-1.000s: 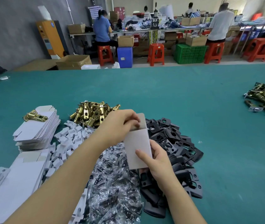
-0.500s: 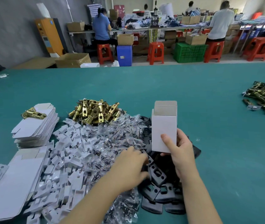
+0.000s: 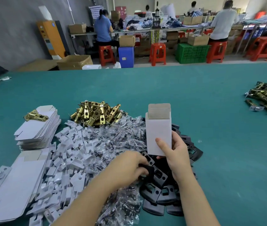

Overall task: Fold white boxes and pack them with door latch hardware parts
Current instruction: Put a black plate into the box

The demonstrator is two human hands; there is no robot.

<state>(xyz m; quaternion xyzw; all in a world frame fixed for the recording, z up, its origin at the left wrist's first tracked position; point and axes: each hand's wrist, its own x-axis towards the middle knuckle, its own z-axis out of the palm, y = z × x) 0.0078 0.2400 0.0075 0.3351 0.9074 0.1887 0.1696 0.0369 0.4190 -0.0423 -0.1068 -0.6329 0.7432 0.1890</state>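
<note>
Packing is the step in hand, as I judge it: one box (image 3: 158, 134) is folded and stands upright with its top flap open, and the first part is being picked. The right hand (image 3: 177, 154) holds this box near its bottom, thumb across the front face and fingers curled behind it, just above the black plates (image 3: 159, 191). The left hand (image 3: 129, 167) is down at 9 o'clock from the right hand, its fingers curled around one black plate at the edge of that pile; how firm this pinch is I cannot tell, because the fingertips are hidden.

The next move probably calls for lifting this plate free of its neighbours, turning it narrow end first and sliding it into the open top, while the right hand keeps the box straight.

From the box, the screw bags (image 3: 118, 141) lie at 9 o'clock, the brass latches (image 3: 95, 113) at 10 o'clock, the flat boxes (image 3: 38, 126) further left.

No brand, label or writing can be read; the box is plain white.
</note>
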